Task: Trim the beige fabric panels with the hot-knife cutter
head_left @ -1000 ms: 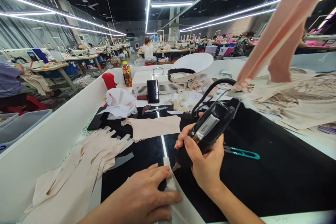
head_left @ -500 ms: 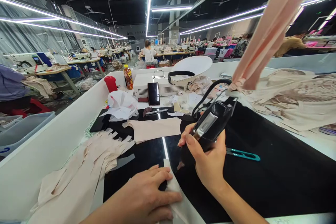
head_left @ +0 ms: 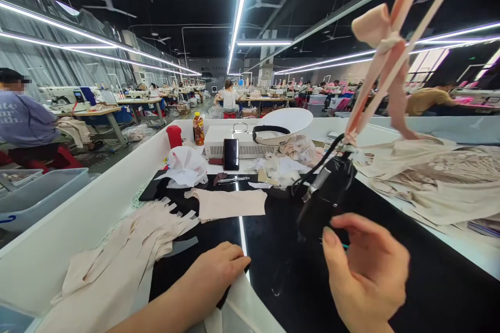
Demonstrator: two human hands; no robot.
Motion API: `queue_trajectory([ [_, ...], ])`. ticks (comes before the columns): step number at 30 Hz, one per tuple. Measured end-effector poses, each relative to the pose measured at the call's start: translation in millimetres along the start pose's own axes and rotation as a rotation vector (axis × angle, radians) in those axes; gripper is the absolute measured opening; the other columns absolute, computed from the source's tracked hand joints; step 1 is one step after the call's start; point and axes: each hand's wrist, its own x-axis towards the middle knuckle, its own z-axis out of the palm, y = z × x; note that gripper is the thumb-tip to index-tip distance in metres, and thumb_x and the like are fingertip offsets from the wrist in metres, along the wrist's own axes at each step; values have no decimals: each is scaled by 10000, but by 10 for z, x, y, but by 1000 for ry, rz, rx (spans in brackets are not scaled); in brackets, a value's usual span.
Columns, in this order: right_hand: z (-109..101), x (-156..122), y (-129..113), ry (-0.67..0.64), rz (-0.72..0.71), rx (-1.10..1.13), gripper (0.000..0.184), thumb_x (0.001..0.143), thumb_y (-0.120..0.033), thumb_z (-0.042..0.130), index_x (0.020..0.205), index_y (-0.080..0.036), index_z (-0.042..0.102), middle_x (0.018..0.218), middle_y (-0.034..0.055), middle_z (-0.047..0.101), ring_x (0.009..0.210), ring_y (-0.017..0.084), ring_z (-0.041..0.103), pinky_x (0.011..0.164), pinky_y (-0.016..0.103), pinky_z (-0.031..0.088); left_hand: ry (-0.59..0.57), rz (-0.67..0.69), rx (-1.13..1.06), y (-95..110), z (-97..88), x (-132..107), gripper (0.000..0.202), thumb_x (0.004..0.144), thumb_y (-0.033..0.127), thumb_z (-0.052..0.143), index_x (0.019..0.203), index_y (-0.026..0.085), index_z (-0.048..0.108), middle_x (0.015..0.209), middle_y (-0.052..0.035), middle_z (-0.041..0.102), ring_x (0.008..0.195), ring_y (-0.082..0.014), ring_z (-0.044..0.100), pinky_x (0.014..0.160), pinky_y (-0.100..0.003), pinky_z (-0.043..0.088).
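Note:
My left hand (head_left: 216,281) rests low at the middle, fingers together and closed on the end of a pale beige fabric piece (head_left: 246,304), which runs down toward me. My right hand (head_left: 367,270) is raised over the black work mat (head_left: 425,276), fingers curved and apart, with nothing in it. Just beyond it, a black corded hand tool (head_left: 332,187) with a silver plate hangs from knotted pink fabric strips (head_left: 363,109). Only a sliver of the teal thread snips (head_left: 345,246) shows behind my right fingers. Ahead lies a flat beige fabric piece (head_left: 230,204).
Layered beige pieces (head_left: 117,255) lie left, and a larger fabric pile (head_left: 437,166) lies right. At the back stand a white vented box (head_left: 246,150), phone (head_left: 231,154), bottle (head_left: 198,129) and red container (head_left: 174,136). A white side wall (head_left: 97,208) borders the left.
My right hand has let go of the black tool and moved right and toward me; the tool hangs free. My left fingers have drawn together on the fabric. The view has tilted up.

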Motion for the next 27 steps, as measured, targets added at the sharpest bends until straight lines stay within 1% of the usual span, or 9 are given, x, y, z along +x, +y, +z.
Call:
queue_trajectory([
  [3,-72,-102,-17,-402,-17,-21,210,950,-115,658,1083,-271,704,887,9,687,782,183,661,714,291,537,-71,-15,194,30,-24,-2,522,695,-117,522,1139,134,635,1009,-91,646,883,-264,633,744,-354,556],
  [7,0,-216,28,-717,294,-7,134,1021,-313,606,996,-270,731,843,10,690,776,186,669,717,286,526,-7,27,354,26,30,-51,310,697,-98,535,846,165,604,869,-58,604,776,-237,590,644,-319,489],
  [12,272,-359,79,-845,809,287,401,984,-591,601,982,-217,746,877,41,709,843,206,648,747,295,500,383,159,158,102,-13,-93,263,841,-65,515,776,184,571,823,-12,585,672,-146,536,592,-248,420],
  [14,393,-422,9,-874,992,513,431,928,-627,674,962,-204,751,859,28,689,836,186,629,764,278,484,433,203,64,176,-113,-113,233,918,3,522,816,190,617,813,-4,594,673,-138,545,615,-238,442],
  [17,538,-539,-154,-936,1213,875,433,847,-623,779,935,-200,747,819,1,659,766,143,597,789,261,453,392,180,-181,259,-321,-197,203,949,61,586,950,229,699,912,11,666,756,-123,627,667,-192,488],
  [20,613,-668,-243,-987,1224,1026,561,775,-729,779,815,-173,718,721,0,624,693,138,563,735,261,430,518,169,-368,221,-518,-334,298,972,96,616,1144,307,736,966,2,666,774,-109,654,676,-165,511],
  [23,616,-743,-179,-1087,1216,988,685,767,-834,701,734,-150,669,641,-2,578,591,106,494,600,232,357,714,154,-443,72,-596,-462,316,969,108,619,1104,350,770,891,4,621,713,-97,627,659,-164,506],
  [25,598,-732,-92,-1106,1224,932,646,742,-780,780,766,-147,652,645,-22,560,548,72,440,539,204,293,783,23,-592,-37,-533,-520,208,957,168,663,969,331,792,852,5,622,712,-107,626,655,-174,501],
  [27,586,-673,-21,-1105,1230,871,574,734,-669,864,845,-148,651,689,-26,579,544,58,436,518,188,280,746,-224,-885,-109,-376,-554,90,956,335,710,915,297,781,866,-8,652,738,-134,639,662,-205,510],
])
